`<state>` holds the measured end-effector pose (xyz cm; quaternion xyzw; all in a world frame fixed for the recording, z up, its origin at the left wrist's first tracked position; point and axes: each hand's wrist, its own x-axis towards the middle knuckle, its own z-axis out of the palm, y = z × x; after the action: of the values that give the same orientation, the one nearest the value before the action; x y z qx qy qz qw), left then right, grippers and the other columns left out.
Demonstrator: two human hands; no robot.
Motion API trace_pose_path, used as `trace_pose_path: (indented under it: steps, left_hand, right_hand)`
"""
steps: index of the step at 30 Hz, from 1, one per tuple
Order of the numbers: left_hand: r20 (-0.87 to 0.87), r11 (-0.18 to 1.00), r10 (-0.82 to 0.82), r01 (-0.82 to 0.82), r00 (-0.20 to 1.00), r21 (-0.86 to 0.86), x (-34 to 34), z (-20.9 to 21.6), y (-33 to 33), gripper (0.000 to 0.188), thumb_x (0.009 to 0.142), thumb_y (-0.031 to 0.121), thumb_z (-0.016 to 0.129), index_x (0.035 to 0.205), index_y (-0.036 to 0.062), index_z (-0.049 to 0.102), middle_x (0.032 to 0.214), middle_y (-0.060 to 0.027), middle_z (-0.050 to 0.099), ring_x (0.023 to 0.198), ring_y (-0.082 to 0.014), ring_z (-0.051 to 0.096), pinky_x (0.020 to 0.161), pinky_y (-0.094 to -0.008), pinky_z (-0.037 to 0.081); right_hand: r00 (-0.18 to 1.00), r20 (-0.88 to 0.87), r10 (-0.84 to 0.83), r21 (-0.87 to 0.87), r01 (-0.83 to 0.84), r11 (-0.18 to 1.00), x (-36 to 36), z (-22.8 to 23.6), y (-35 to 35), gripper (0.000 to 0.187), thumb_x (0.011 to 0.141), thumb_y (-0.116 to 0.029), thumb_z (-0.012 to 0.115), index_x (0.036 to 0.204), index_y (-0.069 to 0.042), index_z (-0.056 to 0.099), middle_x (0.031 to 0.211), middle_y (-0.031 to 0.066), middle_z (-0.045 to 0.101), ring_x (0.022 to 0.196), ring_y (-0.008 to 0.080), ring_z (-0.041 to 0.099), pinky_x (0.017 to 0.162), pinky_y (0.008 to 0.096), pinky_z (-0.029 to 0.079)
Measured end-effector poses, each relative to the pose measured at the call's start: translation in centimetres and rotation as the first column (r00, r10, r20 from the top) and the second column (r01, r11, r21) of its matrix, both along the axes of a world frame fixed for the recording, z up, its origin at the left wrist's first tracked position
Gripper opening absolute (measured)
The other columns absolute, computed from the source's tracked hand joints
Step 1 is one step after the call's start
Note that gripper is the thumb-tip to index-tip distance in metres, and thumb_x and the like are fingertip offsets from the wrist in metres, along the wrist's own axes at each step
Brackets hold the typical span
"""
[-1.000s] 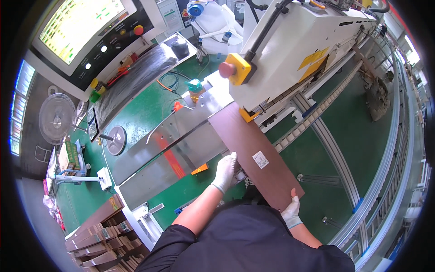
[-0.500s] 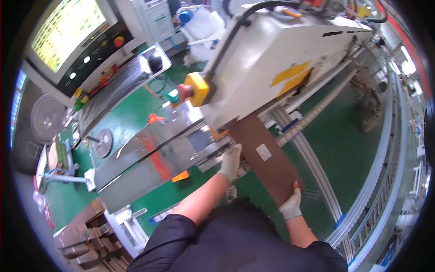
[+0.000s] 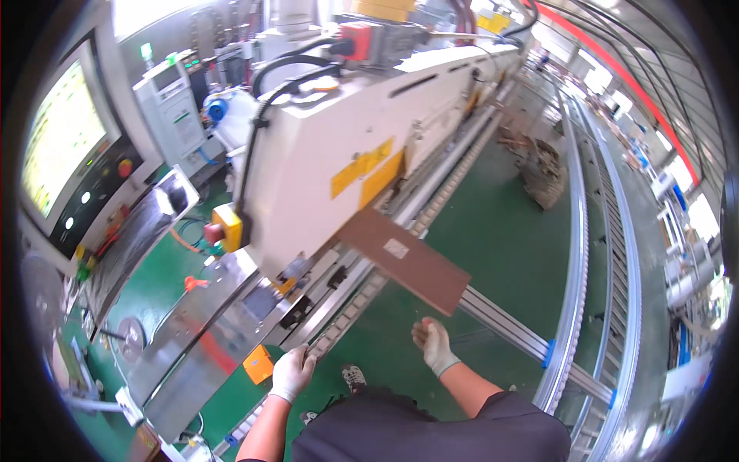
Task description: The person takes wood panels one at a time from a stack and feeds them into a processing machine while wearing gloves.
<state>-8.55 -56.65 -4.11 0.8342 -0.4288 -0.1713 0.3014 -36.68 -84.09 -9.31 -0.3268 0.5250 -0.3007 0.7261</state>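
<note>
A flat brown board [image 3: 419, 266] with a white label [image 3: 396, 248] sticks out from under the cover of a long cream-coloured machine [image 3: 308, 169]. Its far end is hidden by the machine; its near end juts out over the green floor. Just below that near end is my right hand [image 3: 436, 348], in a pale glove with bare fingertips, loosely curled, apart from the board and holding nothing. My left hand [image 3: 292, 374], gloved the same way, is at the near side of the machine's feed chain [image 3: 339, 323]. Its fingers are bent loosely, with nothing seen in them.
A yellow box with a red stop button [image 3: 225, 229] hangs at the machine's near corner. A lit screen panel [image 3: 65, 146] stands at left. An aluminium support bar [image 3: 508, 319] runs below the board towards a long curved rail [image 3: 573, 308] at right. An orange block [image 3: 259, 364] is near my left hand.
Both hands have come off the board. The board sits farther along the machine, away from me. My view has swung to the right.
</note>
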Motion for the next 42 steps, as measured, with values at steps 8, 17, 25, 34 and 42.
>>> trace_pose_path:
  steps: [8,17,25,34,42]
  left_hand:
    - [0.211,0.931,0.282,-0.32,0.936,0.178,-0.7,1.4,16.1,0.041,0.096,0.039,0.061,0.122,0.0089,0.071,0.104,-0.0143,0.074,0.098,-0.0349,0.071,0.085,-0.0493,0.056]
    - [-0.118,0.144,0.98,-0.981,0.16,-0.129,-10.7,-6.7,43.1,0.051,0.103,0.035,0.062,0.138,-0.0019,0.061,0.138,-0.0265,0.063,0.131,-0.0423,0.058,0.114,-0.0446,0.045]
    - [-0.738,-0.883,0.46,-0.167,-0.494,-0.438,-27.7,-6.8,69.3,0.035,0.106,0.046,0.054,0.101,0.0118,0.057,0.09,-0.0008,0.056,0.076,-0.0107,0.054,0.065,-0.0314,0.045]
    - [-0.397,-0.849,0.497,-0.337,-0.771,-0.407,-28.8,1.5,87.5,0.062,0.106,0.046,0.054,0.109,-0.0132,0.073,0.101,-0.019,0.076,0.089,-0.0267,0.069,0.081,-0.046,0.055]
    - [-0.715,-0.884,0.467,-0.302,-0.521,-0.357,-25.9,-4.1,93.9,0.067,0.099,0.053,0.067,0.132,-0.0048,0.065,0.122,-0.0143,0.071,0.109,-0.0273,0.068,0.098,-0.0408,0.052]
  right_hand:
    - [0.427,-0.444,0.788,-0.702,-0.712,-0.01,18.5,7.4,19.9,0.039,0.097,-0.026,0.072,0.127,-0.001,0.067,0.123,0.0173,0.072,0.114,0.0347,0.069,0.098,0.0434,0.055]
    - [-0.125,-0.884,0.451,-0.33,-0.517,-0.79,28.5,5.8,32.8,0.05,0.1,-0.044,0.062,0.133,-0.008,0.068,0.121,0.0199,0.074,0.114,0.0401,0.069,0.098,0.047,0.055]
    - [-0.009,-0.879,0.478,-0.416,-0.479,-0.773,26.5,5.4,36.1,0.032,0.1,-0.032,0.066,0.117,-0.007,0.074,0.103,0.0193,0.076,0.099,0.0408,0.072,0.088,0.0464,0.057]
    - [0.042,-0.948,0.315,-0.287,-0.541,-0.791,26.7,7.6,42.5,0.036,0.101,-0.043,0.06,0.097,-0.011,0.077,0.092,0.0166,0.075,0.089,0.0395,0.072,0.081,0.0497,0.056]
    - [0.076,-0.943,0.323,-0.284,-0.687,-0.668,25.9,7.4,40.9,0.033,0.1,-0.042,0.064,0.093,-0.012,0.076,0.088,0.0139,0.074,0.087,0.0374,0.072,0.077,0.048,0.056]
